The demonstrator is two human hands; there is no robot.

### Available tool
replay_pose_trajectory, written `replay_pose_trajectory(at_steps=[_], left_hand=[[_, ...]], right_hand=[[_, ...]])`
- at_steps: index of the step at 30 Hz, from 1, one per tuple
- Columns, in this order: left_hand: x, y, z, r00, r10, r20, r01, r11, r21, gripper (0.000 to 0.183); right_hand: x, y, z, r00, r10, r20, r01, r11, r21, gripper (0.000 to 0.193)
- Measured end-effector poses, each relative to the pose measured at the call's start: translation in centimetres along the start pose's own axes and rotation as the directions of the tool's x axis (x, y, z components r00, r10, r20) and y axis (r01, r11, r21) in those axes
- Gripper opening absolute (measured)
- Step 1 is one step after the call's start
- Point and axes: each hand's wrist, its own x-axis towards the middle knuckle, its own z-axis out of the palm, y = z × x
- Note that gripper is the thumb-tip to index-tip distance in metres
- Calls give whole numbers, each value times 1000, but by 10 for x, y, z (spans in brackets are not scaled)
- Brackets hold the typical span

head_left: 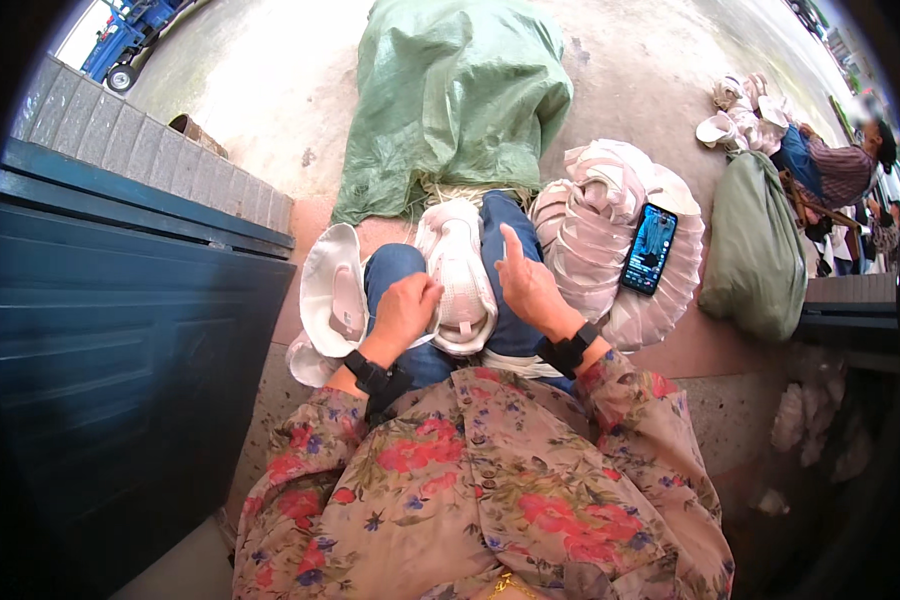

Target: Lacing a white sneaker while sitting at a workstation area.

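Observation:
A pale pink-white shoe upper [460,260] stands between my knees, its toe end away from me. My left hand [407,308] is at its left side, thumb and fingers pinched together. What they hold, if anything, is too small to make out; a thin white strand shows just below that hand. On the shoe upper's right side is my right hand [532,285], index finger stretched out and the other fingers bent, with nothing visible in it. Another pale shoe upper [346,310] lies beside my left knee.
Nested pale shoe uppers [595,240] are piled at my right, with a lit phone [649,250] on top. A green woven sack [460,90] lies ahead. Blue door panels [130,370] flank my left. Further right are a full green sack [758,245] and a seated person [845,165].

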Motion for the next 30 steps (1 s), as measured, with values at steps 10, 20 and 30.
replay_pose_trajectory(at_steps=[10, 20, 30], left_hand=[[52, -4, 17, 999, 17, -36, -18, 999, -48, 18], [58, -4, 24, 993, -103, -56, 89, 975, -204, 17], [58, -4, 22, 985, -170, -6, 162, 950, -267, 19]], right_hand=[[22, 4, 32, 996, 9, -92, 11, 976, 217, 16], [28, 2, 35, 997, 59, -40, -50, 978, 201, 13], [39, -8, 31, 999, -29, 27, 31, 997, -69, 10]])
